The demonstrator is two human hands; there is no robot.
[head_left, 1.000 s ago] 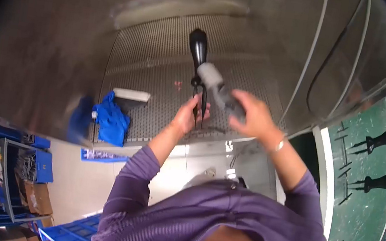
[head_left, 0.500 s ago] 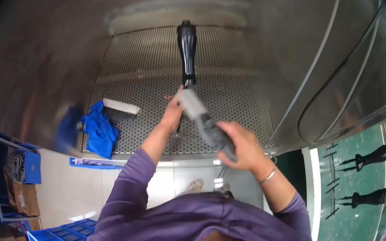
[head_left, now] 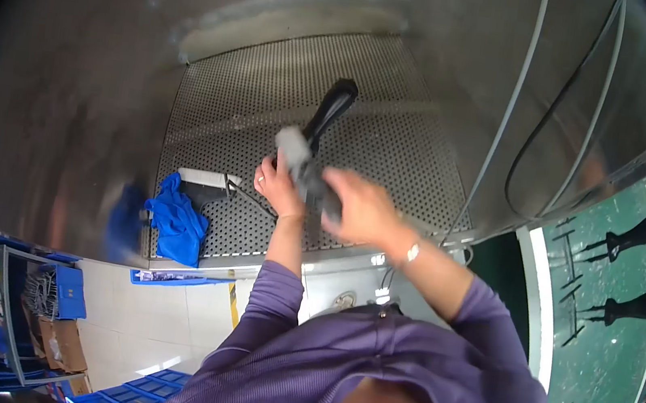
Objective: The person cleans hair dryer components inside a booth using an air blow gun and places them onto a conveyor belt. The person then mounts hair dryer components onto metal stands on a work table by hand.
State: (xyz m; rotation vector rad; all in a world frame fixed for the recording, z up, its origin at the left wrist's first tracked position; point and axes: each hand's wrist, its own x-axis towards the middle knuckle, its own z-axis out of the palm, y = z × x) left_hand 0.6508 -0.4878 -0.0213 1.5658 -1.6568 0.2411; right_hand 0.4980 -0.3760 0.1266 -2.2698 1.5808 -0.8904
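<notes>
A glossy black moulded part [head_left: 333, 109], long and tapered, slants up and to the right over the perforated metal worktop [head_left: 398, 130]. My left hand [head_left: 282, 188], with a ring on it, is closed around its near end; a thin black rod sticks out to the left below the hand. In my right hand [head_left: 362, 211] is a grey brush-like tool [head_left: 311, 180] with a pale, blurred head, which passes across the near end of the part. Whether the head touches the part I cannot tell. Motion smears my right fingers.
A blue cloth [head_left: 177, 223] and a white-edged tool [head_left: 205, 178] lie at the worktop's left. Metal walls surround it; hoses [head_left: 505, 119] hang at the right. Similar black parts [head_left: 637, 235] are on racks over a green floor. Blue crates [head_left: 130, 396] stand at lower left.
The black part has swung from nearly upright in view to slanting right, its far end nearer me. Both hands and the brush-like tool have shifted; my right hand moved left, closer to my left.
</notes>
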